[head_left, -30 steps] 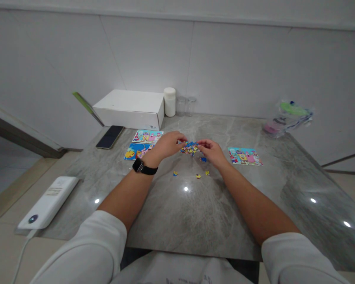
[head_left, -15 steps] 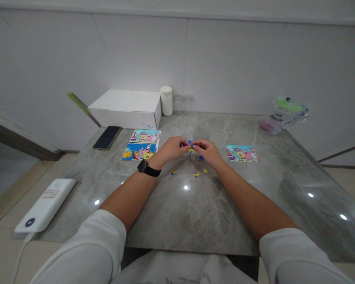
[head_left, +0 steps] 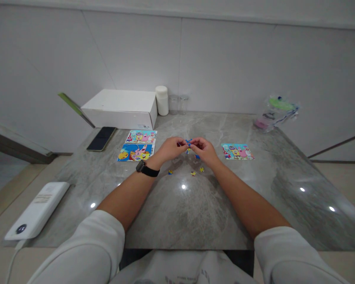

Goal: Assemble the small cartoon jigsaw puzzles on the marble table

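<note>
My left hand (head_left: 172, 150) and my right hand (head_left: 206, 152) meet over the middle of the table. Thumbs and fingertips of both pinch small blue puzzle pieces (head_left: 189, 141), partly covered by the fingers, so I cannot tell whether they are joined. Just below the fingertips shows a yellowish puzzle piece (head_left: 188, 151), and a dark blue piece (head_left: 197, 157) lies beside my right hand. Closer to me are a blue-and-yellow piece (head_left: 170, 172), a yellow-and-white piece (head_left: 193, 173) and a yellow piece (head_left: 202, 169).
Two cartoon picture cards (head_left: 136, 152) lie left of my hands, another card (head_left: 238, 151) right. Behind stand a white box (head_left: 118, 114), a white bottle (head_left: 162, 101) and two clear glasses (head_left: 183, 105). A phone (head_left: 101, 139), white power bank (head_left: 37, 211) and plastic bag (head_left: 275, 114) sit near the edges.
The whole view has shifted a little, so the table's things appear further left. Both hands stay together on the blue pieces, with only slight finger movement.
</note>
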A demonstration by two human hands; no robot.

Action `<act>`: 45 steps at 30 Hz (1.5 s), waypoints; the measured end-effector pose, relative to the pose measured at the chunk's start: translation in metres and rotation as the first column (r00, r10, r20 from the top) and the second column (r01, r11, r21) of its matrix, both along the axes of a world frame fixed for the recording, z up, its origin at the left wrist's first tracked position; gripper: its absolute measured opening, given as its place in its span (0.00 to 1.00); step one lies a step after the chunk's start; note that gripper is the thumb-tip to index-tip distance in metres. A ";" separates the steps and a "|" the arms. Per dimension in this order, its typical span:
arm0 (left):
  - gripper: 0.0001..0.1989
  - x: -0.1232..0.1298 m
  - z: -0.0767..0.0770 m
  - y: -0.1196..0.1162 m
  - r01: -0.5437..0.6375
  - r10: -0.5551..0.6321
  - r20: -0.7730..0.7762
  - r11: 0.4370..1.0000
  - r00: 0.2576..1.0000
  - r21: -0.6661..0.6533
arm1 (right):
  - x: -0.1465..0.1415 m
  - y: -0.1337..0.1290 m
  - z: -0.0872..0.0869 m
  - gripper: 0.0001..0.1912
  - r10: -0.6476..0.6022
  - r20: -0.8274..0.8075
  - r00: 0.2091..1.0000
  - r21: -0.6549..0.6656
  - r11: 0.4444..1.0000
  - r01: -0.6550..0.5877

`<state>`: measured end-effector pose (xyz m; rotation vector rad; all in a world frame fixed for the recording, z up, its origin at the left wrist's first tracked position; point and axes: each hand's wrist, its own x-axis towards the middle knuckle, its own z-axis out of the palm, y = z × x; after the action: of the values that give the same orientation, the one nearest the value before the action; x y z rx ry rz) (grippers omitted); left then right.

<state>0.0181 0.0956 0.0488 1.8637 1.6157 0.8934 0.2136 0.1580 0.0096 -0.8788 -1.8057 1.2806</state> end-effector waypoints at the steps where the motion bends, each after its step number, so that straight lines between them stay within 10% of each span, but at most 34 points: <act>1: 0.16 0.001 0.000 0.000 0.000 0.000 0.004 1.000 1.000 0.001 | 0.001 0.000 0.000 0.22 -0.001 -0.004 1.000 0.002 1.000 0.001; 16: 0.12 0.009 0.012 -0.009 0.075 -0.077 -0.163 0.997 0.984 -0.018 | 0.025 0.014 0.023 0.17 0.206 0.171 0.964 -0.019 0.978 -0.206; 30: 0.13 0.055 0.005 -0.049 0.475 -0.429 -0.588 0.876 0.685 -0.086 | 0.064 0.032 0.041 0.08 0.436 0.634 0.639 -0.173 0.885 -0.432; 45: 0.17 0.058 -0.004 -0.051 0.480 -0.433 -0.626 0.871 0.648 -0.105 | 0.049 0.021 0.033 0.08 0.342 0.800 0.493 -0.092 0.881 -0.463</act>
<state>0.0765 0.0450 0.0449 2.6508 1.3117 0.0739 0.2627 0.1794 0.0431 -1.0928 -2.9508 1.0530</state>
